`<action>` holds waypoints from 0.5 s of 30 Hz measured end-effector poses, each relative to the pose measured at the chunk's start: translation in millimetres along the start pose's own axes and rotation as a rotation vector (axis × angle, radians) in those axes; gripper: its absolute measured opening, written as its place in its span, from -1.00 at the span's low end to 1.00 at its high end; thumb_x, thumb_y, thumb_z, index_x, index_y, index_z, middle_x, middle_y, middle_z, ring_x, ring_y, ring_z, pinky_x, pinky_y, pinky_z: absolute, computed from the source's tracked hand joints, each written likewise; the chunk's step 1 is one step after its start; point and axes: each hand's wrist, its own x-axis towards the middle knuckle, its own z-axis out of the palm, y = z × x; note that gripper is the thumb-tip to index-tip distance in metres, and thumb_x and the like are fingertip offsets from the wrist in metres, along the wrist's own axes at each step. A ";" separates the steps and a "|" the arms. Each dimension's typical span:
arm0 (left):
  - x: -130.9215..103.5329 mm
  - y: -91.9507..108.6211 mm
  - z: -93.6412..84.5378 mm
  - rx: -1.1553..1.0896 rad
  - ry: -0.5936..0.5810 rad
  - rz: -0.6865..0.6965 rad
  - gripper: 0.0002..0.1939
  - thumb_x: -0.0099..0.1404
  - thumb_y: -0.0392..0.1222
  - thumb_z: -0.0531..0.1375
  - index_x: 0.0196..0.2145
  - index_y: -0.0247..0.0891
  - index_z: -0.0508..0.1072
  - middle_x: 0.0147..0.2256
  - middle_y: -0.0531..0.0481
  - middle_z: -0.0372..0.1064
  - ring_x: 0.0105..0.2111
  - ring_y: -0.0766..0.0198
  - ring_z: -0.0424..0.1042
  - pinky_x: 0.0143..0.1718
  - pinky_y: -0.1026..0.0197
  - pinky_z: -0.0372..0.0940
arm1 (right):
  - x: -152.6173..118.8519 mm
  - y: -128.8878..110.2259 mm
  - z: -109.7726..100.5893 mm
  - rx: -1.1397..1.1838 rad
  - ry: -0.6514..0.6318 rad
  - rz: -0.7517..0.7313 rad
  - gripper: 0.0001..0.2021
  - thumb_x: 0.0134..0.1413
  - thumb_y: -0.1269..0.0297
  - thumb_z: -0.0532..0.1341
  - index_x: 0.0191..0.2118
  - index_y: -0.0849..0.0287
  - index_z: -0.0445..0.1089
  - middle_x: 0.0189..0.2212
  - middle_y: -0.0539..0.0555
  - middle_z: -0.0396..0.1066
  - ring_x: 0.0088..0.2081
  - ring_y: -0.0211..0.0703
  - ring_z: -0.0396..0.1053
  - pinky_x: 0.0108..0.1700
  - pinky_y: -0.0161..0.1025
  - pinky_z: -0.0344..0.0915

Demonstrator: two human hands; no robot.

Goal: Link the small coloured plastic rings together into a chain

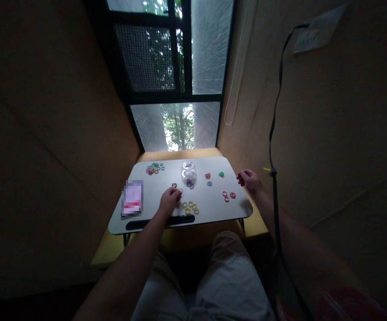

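Observation:
Over the white lap table (160, 196), my left hand (169, 200) is closed in a pinch, with a small pale yellow ring (180, 191) at its fingertips. Several yellow rings (190, 207) lie just to its right, and a dark ring (174, 185) beyond it. My right hand (250, 180) hovers by the table's right edge, fingers curled together; what they hold, if anything, is too small to make out. Nearest to it are green rings (222, 174) and pinkish-red rings (226, 196). Red rings (207, 176), blue rings (209, 183) and purple rings (189, 183) form separate small groups.
A clear plastic container (189, 171) stands at mid-table. Mixed coloured rings (153, 169) are heaped at the back left, above a blurred flat item (132, 198). A black slot (186, 219) runs along the front edge. A dark cable (273, 133) hangs at the right.

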 end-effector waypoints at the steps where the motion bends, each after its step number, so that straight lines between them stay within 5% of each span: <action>1: -1.0 -0.3 0.3 0.016 -0.005 0.010 -0.68 -0.11 -0.03 0.31 -0.50 -0.29 0.34 -0.58 0.04 0.37 -0.57 0.35 0.33 -0.53 0.32 0.23 | -3.9 2.1 1.7 -0.037 -0.013 -0.016 -0.71 -0.09 0.02 0.19 -0.44 0.18 0.30 -0.52 0.01 0.37 -0.54 -0.27 0.27 -0.48 -0.30 0.19; 6: -4.8 -1.1 -1.1 0.088 -0.043 0.066 -0.71 -0.03 -0.02 0.27 -0.49 -0.29 0.33 -0.59 0.06 0.35 -0.58 0.36 0.30 -0.54 0.32 0.21 | -34.4 14.3 18.5 -0.596 -0.234 -0.365 -0.58 -0.18 0.13 0.33 -0.13 0.18 0.42 -0.13 0.17 0.42 -0.10 -0.02 0.33 -0.06 -0.12 0.24; 9: -6.7 -1.7 -2.2 0.101 -0.062 0.086 -0.72 0.00 -0.03 0.25 -0.47 -0.29 0.33 -0.57 0.07 0.35 -0.58 0.36 0.30 -0.55 0.33 0.21 | -51.9 19.6 29.5 -0.866 -0.301 -0.451 -0.51 -0.13 0.13 0.33 -0.02 0.19 0.39 -0.07 0.20 0.38 -0.04 0.02 0.28 0.02 -0.11 0.16; 15: -10.7 -2.2 -2.4 0.143 -0.060 0.102 -0.76 0.03 -0.04 0.22 -0.47 -0.27 0.32 -0.58 0.08 0.33 -0.61 0.37 0.26 -0.59 0.34 0.17 | -62.1 25.4 35.1 -0.976 -0.221 -0.477 -0.88 0.10 0.28 0.17 -0.35 0.17 0.43 -0.30 0.12 0.37 -0.19 -0.08 0.25 -0.10 -0.22 0.14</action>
